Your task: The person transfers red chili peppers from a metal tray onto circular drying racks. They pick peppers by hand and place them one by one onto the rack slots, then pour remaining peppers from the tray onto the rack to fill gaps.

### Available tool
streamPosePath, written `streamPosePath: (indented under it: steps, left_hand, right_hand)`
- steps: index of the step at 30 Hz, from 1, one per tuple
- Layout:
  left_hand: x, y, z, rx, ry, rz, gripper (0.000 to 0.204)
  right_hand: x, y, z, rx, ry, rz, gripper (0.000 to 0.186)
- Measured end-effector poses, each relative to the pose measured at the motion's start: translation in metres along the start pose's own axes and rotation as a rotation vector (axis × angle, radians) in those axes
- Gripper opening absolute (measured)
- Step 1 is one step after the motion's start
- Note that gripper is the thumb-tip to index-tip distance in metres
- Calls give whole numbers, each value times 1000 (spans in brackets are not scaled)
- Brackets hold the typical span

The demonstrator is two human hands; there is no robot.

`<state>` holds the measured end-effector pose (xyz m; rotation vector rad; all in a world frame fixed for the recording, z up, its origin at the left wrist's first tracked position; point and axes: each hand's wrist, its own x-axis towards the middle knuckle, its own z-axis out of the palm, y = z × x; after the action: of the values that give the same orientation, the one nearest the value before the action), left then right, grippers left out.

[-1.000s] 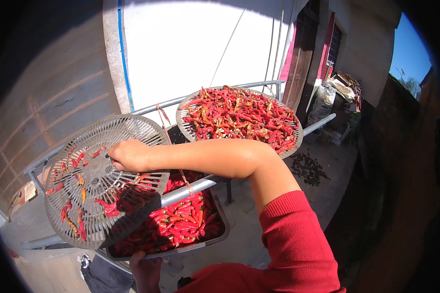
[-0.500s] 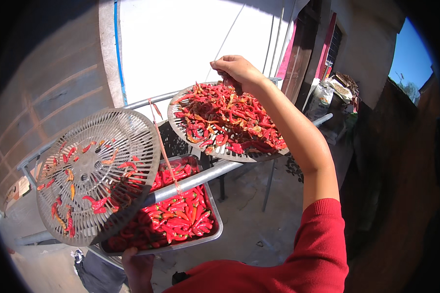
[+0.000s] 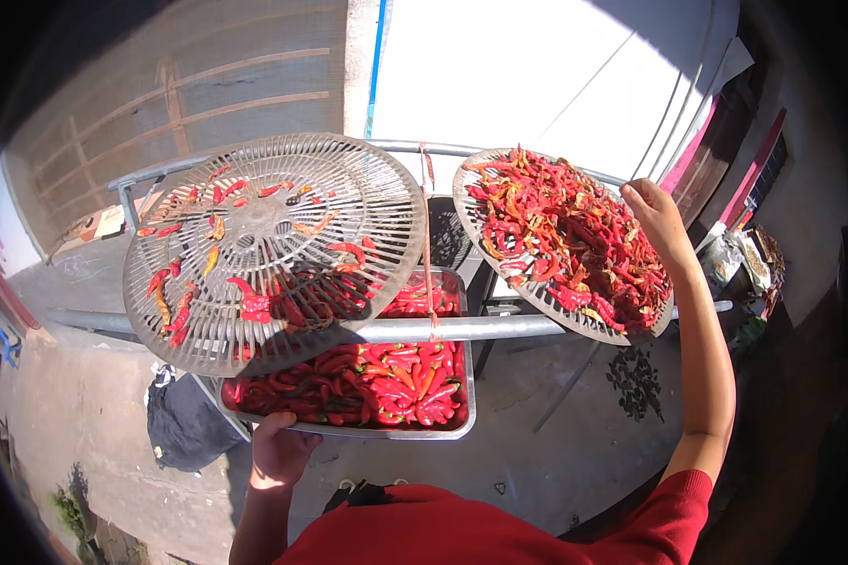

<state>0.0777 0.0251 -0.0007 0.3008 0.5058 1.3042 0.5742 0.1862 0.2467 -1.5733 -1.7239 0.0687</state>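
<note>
My left hand grips the near rim of a metal pan full of glossy red chillies. Above it, on the left, a round slatted plastic tray carries scattered red and yellow chillies. To the right, a second slatted tray is heaped with wrinkled drying chillies. My right hand is at that heap's back right edge, fingers curled closed; what they hold is hidden.
Grey metal rails support the trays, with a pink cord tied across them. A dark cloth bundle lies at lower left. Bags and clutter stand at right by the building. Dark scattered bits lie on the ground.
My right hand left the left tray, rose over the right tray holding something dark, and now sits at its right edge. The view has turned, shifting the scene. My left hand stays on the pan.
</note>
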Motion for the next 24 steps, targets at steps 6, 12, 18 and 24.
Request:
streamPosePath:
  steps: [6, 12, 18, 24]
  left_hand:
    - [-9, -12, -28, -68, -93, 9, 31]
    - [-17, -2, -21, -116, -69, -4, 28]
    - [-18, 11, -34, -117, -109, -71, 25]
    - [-18, 23, -48, -32, -68, -77, 23]
  right_hand:
    - [-34, -152, 75, 173, -647, -339, 24]
    - [-34, -194, 171, -28, -561, -898, 42]
    - [-20, -206, 196, 111, -725, -794, 15]
    - [-38, -232, 207, 201, -702, -602, 10]
